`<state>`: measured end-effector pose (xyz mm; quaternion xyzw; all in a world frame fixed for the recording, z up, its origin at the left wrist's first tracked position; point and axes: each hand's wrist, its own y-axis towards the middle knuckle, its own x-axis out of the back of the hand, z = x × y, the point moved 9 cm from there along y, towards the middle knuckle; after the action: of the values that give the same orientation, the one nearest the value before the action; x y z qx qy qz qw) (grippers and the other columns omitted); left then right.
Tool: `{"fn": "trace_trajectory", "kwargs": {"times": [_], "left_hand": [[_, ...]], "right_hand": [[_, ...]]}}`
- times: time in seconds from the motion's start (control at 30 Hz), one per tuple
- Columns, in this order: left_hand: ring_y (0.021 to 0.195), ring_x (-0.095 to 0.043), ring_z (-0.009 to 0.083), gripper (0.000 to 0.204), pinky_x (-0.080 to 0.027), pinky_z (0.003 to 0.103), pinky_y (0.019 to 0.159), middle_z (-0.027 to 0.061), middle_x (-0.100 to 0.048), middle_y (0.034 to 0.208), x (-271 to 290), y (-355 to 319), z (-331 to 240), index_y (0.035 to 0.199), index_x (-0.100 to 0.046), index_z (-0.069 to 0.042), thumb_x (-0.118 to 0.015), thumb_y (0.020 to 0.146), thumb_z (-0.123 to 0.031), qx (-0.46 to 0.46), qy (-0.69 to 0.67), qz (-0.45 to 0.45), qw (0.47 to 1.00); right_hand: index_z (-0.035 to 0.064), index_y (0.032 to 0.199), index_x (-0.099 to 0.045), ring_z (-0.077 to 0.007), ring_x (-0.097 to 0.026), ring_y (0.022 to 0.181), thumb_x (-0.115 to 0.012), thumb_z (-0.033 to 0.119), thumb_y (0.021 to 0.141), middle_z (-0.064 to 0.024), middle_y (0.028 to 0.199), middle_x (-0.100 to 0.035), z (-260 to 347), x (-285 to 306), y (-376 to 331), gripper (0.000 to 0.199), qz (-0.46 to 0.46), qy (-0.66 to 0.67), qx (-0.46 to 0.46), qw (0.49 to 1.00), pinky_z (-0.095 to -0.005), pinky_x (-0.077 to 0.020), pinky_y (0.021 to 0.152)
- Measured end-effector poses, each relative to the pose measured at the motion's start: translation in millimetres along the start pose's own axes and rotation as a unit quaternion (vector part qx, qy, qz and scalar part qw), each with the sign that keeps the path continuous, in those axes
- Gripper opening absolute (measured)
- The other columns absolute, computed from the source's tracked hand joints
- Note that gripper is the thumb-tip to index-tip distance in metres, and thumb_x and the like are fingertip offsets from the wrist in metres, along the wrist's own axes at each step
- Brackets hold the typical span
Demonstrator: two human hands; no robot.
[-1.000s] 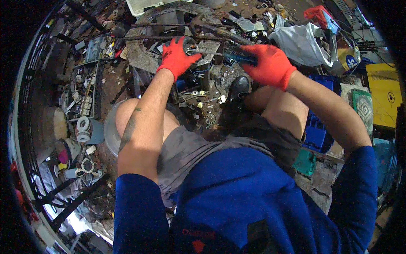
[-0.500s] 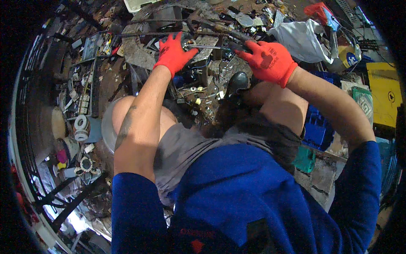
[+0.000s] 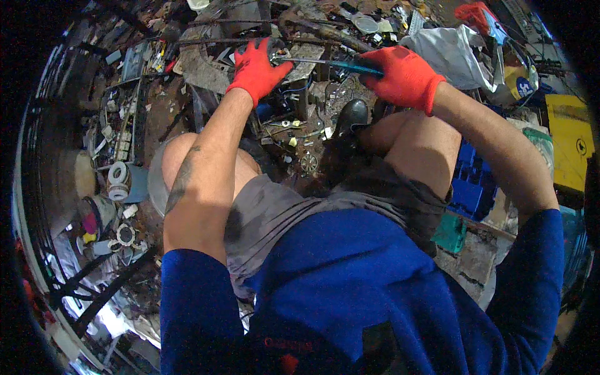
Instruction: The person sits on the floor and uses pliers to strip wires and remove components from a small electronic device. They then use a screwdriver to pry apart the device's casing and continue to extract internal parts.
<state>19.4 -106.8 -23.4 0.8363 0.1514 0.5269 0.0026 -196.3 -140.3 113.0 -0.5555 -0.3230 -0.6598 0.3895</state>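
My right hand, in a red glove, is closed round a screwdriver with a teal handle. Its thin metal shaft points left, towards a dark part with bright metal bits. My left hand, also red-gloved, is on that part with the fingers spread and the thumb reaching right, close to the shaft. The glove hides much of the part, so its kind is unclear. Whether the screwdriver's tip touches it cannot be told. Under both lies a worn, block-like work surface.
My boot stands on the littered ground between my knees. A white sack lies at the right, near a yellow panel and a blue crate. Scrap and white rings lie at the left; a long bar crosses behind my hands.
My right hand has turned, and more of the teal handle shows. The shaft still points at the dark part by my left hand. The whole view has shifted slightly.
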Motion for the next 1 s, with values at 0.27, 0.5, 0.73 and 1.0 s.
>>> {"fn": "trace_trajectory", "kwargs": {"times": [0.27, 0.5, 0.73, 1.0], "left_hand": [[0.143, -0.03, 0.0398, 0.097, -0.014, 0.056, 0.118, 0.0284, -0.034, 0.15, 0.4, 1.7, -0.5, 0.148, -0.034, -0.002, -0.069, 0.079, -0.06, 0.008, 0.015, 0.02, 1.0], [0.142, -0.031, 0.0388, 0.094, -0.015, 0.056, 0.118, 0.0281, -0.038, 0.148, 2.8, -2.8, 0.7, 0.146, -0.038, -0.001, -0.07, 0.079, -0.059, 0.001, -0.012, -0.006, 1.0], [0.141, -0.035, 0.0379, 0.092, -0.018, 0.056, 0.117, 0.0269, -0.041, 0.146, 0.7, -3.5, -0.4, 0.144, -0.041, -0.002, -0.072, 0.077, -0.058, 0.014, -0.014, -0.011, 1.0], [0.141, -0.035, 0.038, 0.092, -0.018, 0.056, 0.117, 0.0274, -0.04, 0.147, 3.0, -3.5, -0.5, 0.144, -0.042, -0.003, -0.072, 0.077, -0.059, 0.01, -0.013, -0.015, 1.0]], "right_hand": [[0.0129, 0.121, -0.063, -0.0262, -0.069, 0.076, -0.063, 0.021, 0.081, -0.0088, 0.095, -0.068, -10.5, -1.7, -8.3, 0.041, -0.067, 0.004, 0.061, 0.996, -0.0395, -0.056, 0.061], [0.0067, 0.122, -0.064, -0.0149, -0.064, 0.066, -0.065, 0.028, 0.087, -0.0017, 0.088, -0.068, -31.7, -24.8, -13.0, 0.04, 0.261, 0.348, -0.036, 0.9, -0.0313, -0.0515, 0.056], [0.0144, 0.115, -0.067, -0.0314, -0.067, 0.09, -0.067, 0.02, 0.078, -0.0104, 0.092, -0.065, 2.9, 13.2, -19.6, 0.038, -0.11, -0.073, 0.111, 0.985, -0.0433, -0.0551, 0.076], [0.0068, 0.109, -0.068, -0.0247, -0.067, 0.075, -0.065, 0.019, 0.081, -0.0108, 0.086, -0.068, -18.1, -24.4, 1.3, 0.031, 0.247, 0.151, 0.122, 0.949, -0.0363, -0.0548, 0.067]]}}
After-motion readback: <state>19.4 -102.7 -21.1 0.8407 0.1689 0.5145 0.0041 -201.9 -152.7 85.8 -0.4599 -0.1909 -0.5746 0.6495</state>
